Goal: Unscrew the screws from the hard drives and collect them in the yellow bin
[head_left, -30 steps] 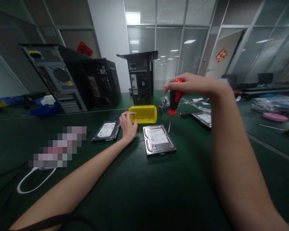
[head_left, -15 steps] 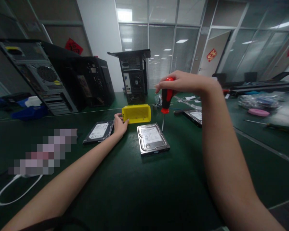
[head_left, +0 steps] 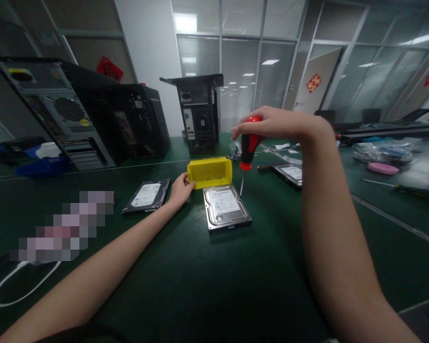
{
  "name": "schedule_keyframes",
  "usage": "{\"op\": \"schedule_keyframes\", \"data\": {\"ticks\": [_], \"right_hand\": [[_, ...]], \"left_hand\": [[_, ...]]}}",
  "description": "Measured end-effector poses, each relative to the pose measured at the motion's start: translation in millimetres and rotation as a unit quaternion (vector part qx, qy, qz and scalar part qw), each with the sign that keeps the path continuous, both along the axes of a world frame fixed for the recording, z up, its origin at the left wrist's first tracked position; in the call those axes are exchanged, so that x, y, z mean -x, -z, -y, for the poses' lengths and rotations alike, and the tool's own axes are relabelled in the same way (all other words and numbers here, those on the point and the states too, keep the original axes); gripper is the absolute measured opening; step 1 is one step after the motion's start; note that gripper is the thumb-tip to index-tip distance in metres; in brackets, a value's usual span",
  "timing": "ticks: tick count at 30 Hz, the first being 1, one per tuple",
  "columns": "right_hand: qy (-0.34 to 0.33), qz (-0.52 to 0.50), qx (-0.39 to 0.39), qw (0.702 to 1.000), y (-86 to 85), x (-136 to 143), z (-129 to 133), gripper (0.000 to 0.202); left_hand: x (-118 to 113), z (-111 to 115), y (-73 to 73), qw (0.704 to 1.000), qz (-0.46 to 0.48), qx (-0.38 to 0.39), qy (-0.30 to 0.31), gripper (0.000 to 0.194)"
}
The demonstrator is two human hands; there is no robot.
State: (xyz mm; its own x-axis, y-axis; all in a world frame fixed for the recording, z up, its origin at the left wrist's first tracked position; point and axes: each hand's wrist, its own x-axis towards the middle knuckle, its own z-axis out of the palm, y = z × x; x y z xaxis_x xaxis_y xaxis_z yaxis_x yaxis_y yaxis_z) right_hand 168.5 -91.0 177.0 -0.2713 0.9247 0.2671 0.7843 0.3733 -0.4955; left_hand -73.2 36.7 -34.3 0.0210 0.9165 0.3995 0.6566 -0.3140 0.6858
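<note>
A silver hard drive [head_left: 223, 207] with a white label lies flat on the green tabletop [head_left: 214, 281] in front of me. Gripped from above in my right hand [head_left: 268, 123] is a red and black screwdriver [head_left: 249, 147]. It stands almost upright, its tip at the drive's right edge. My left hand [head_left: 181, 190] pinches the left end of a yellow plastic bin [head_left: 211, 173], which is tipped towards me just behind the drive. A few tiny dark bits show inside the bin. Left of that hand lies a second hard drive [head_left: 146, 196].
Computer cases [head_left: 200, 112] stand at the back and left [head_left: 69, 114]. Another hard drive [head_left: 289, 174] lies beyond my right forearm, with a second screwdriver [head_left: 382, 182], a pink oval object [head_left: 383, 168] and plastic bags [head_left: 384, 152] farther right. At left are a blue bin [head_left: 43, 166] and a white cable [head_left: 25, 297].
My left hand has moved the yellow bin to the right and slightly nearer, up against the drive's far edge. The screwdriver's tip stays at the same spot on the drive.
</note>
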Motion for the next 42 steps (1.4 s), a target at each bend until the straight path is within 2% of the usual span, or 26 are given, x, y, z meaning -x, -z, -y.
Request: {"op": "schedule_keyframes", "data": {"ticks": [6, 18, 24, 26, 28, 30, 32, 34, 36, 38, 40, 42], "right_hand": [[0.002, 0.003, 0.008, 1.0, 0.1, -2.7, -3.5, 0.041], [0.0, -0.005, 0.018, 1.0, -0.5, -6.9, -2.5, 0.038], [0.003, 0.006, 0.023, 1.0, -2.5, -5.7, 0.2, 0.035], [0.003, 0.008, 0.027, 1.0, -3.3, -5.0, 2.7, 0.034], [0.005, 0.005, 0.032, 0.999, -4.0, -4.3, 5.1, 0.033], [0.012, 0.01, 0.031, 0.999, -4.6, -3.6, 6.7, 0.032], [0.019, 0.024, 0.023, 0.999, -5.1, -2.9, 7.7, 0.032], [0.021, 0.045, 0.011, 0.999, -5.7, -2.2, 8.2, 0.034], [0.018, 0.062, 0.001, 0.998, -6.2, -1.6, 8.5, 0.037], [0.015, 0.075, -0.006, 0.997, -6.7, -1.2, 8.8, 0.038], [0.015, 0.083, -0.01, 0.996, -7.1, -1.2, 8.8, 0.037], [0.011, 0.087, -0.012, 0.996, -7.5, -1.5, 8.5, 0.036]], "left_hand": [[-1.8, 10.4, -7.2, 1.0, 0.003, 0.002, 0.013, 0.029], [-4.8, 15.2, -11.7, 1.0, -0.022, 0.011, 0.019, 0.029], [-4.0, 17.0, -11.2, 0.998, -0.03, 0.026, 0.041, 0.036], [-1.5, 18.9, -9.7, 0.998, -0.032, 0.029, 0.054, 0.045], [2.1, 23.7, -8.8, 0.999, -0.029, -0.009, 0.045, 0.06], [5.8, 32.2, -9.8, 0.994, -0.035, -0.106, 0.02, 0.07], [8.4, 43.6, -12.7, 0.975, -0.07, -0.213, 0.007, 0.062], [9.2, 55.3, -16.4, 0.961, -0.126, -0.246, 0.02, 0.042], [8.3, 64.3, -19.0, 0.957, -0.204, -0.189, 0.083, 0.03], [6.7, 69.1, -19.6, 0.948, -0.271, -0.105, 0.133, 0.034], [5.1, 70.5, -19.0, 0.938, -0.315, -0.048, 0.135, 0.042], [3.8, 70.5, -18.8, 0.931, -0.346, -0.025, 0.109, 0.048]]}}
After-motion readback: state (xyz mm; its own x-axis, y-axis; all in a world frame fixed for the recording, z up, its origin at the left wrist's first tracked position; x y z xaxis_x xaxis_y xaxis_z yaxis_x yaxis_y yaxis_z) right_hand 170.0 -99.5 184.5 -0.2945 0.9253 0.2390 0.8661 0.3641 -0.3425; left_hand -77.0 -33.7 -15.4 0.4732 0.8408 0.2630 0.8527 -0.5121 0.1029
